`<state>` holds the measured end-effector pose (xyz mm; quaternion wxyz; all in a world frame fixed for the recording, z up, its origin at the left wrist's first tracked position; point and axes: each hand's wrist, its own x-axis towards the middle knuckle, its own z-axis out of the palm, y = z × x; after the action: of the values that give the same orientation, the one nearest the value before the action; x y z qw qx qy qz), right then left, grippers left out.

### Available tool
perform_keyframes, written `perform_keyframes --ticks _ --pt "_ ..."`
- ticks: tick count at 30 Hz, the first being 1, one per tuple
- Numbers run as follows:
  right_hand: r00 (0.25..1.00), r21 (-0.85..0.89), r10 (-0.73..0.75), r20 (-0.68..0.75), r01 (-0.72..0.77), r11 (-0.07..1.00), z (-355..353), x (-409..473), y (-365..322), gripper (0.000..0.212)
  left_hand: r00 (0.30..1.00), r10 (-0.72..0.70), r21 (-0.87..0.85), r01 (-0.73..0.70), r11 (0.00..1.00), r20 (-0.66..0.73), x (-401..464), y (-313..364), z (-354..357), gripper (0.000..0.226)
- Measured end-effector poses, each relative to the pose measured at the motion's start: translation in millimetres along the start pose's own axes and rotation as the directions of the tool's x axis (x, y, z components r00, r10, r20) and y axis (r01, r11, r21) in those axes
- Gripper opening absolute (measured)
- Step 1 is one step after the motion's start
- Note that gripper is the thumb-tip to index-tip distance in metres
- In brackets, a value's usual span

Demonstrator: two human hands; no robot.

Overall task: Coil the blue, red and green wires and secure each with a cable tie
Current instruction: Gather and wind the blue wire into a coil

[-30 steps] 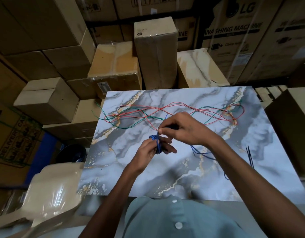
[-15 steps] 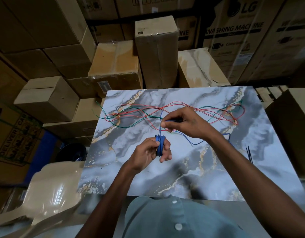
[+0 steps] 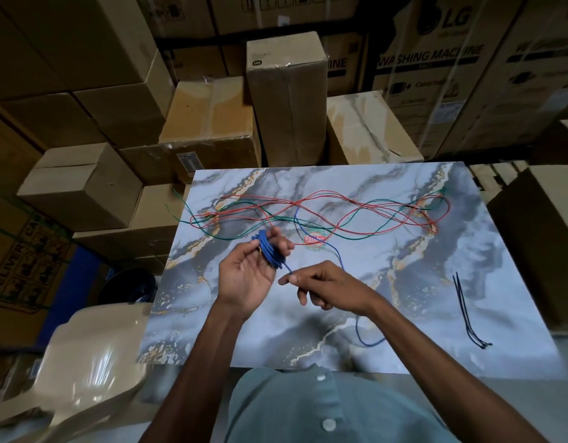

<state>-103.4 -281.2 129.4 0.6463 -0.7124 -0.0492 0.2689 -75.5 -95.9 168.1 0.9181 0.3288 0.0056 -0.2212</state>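
Observation:
My left hand [image 3: 249, 276] is raised palm up over the marble-patterned table [image 3: 404, 314], and several turns of the blue wire [image 3: 269, 251] are wound round its fingers. From that coil the wire runs down to my right hand [image 3: 324, 287], which pinches it between thumb and fingers. The loose blue tail curves away over the table behind and below my right wrist. Farther back, the red wire [image 3: 365, 199] and the green wire [image 3: 308, 223] lie tangled in long loops across the table. Black cable ties [image 3: 466, 310] lie at the right side.
Stacked cardboard boxes [image 3: 285, 100] crowd the far edge and both sides of the table. A beige plastic chair [image 3: 84, 362] stands at the near left. A round sticker [image 3: 314, 239] sits on the tabletop under the wires.
My left hand has turned palm up and lifted the blue coil. My right hand has come down from above the coil to below it, drawing the wire toward me.

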Motion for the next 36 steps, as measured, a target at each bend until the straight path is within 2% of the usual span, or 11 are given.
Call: perform_keyframes --ticks 3,6,12,17,21,23,26,30,36 --pt "1.000 -0.106 -0.002 0.008 0.002 0.994 2.9 -10.0 -2.9 0.028 0.997 0.073 -0.021 -0.074 0.997 -0.024 7.0 11.3 -6.2 0.046" --pt "0.999 -0.191 -0.025 0.021 0.029 0.981 5.5 -21.2 -11.5 0.025 0.993 0.117 0.031 -0.116 0.993 -0.022 13.3 18.8 -15.1 0.048" --pt "0.992 -0.376 -0.127 -0.017 0.111 0.920 2.7 -39.1 -48.5 0.020 0.990 0.130 0.150 -0.121 0.981 -0.051 13.4 14.5 -30.5 0.047" --pt "0.986 -0.595 -0.142 0.088 0.166 0.786 4.8 -45.3 -78.0 0.040 0.990 0.141 0.278 -0.129 0.952 -0.021 13.5 2.3 -30.7 0.046" --pt "0.971 -0.656 -0.218 0.100 0.229 0.719 3.2 -40.0 -93.0 0.037 0.993 0.119 0.461 -0.115 0.880 0.020 12.2 -10.5 -28.0 0.045" --pt "0.956 -0.660 -0.286 0.071 0.260 0.705 -3.6 -36.1 -100.4 0.025 0.995 0.095 0.502 -0.076 0.861 -0.012 6.8 -21.0 -19.5 0.041" --pt "0.955 -0.599 -0.293 0.048 0.262 0.757 -19.4 -30.1 -107.8 0.017 0.994 0.080 0.545 -0.027 0.838 -0.075 -4.9 -33.8 -13.9 0.026" --pt "0.954 -0.564 -0.300 0.007 0.251 0.787 -37.2 -22.0 -112.1 0.019 0.989 -0.081 0.596 -0.008 0.803 0.123 -15.0 -40.7 -12.9 0.039" --pt "0.951 -0.437 -0.302 -0.059 0.248 0.865 -49.6 -7.7 -100.1 0.017 0.968 -0.123 0.559 -0.021 0.829 0.220 -20.6 -37.8 1.4 0.043"
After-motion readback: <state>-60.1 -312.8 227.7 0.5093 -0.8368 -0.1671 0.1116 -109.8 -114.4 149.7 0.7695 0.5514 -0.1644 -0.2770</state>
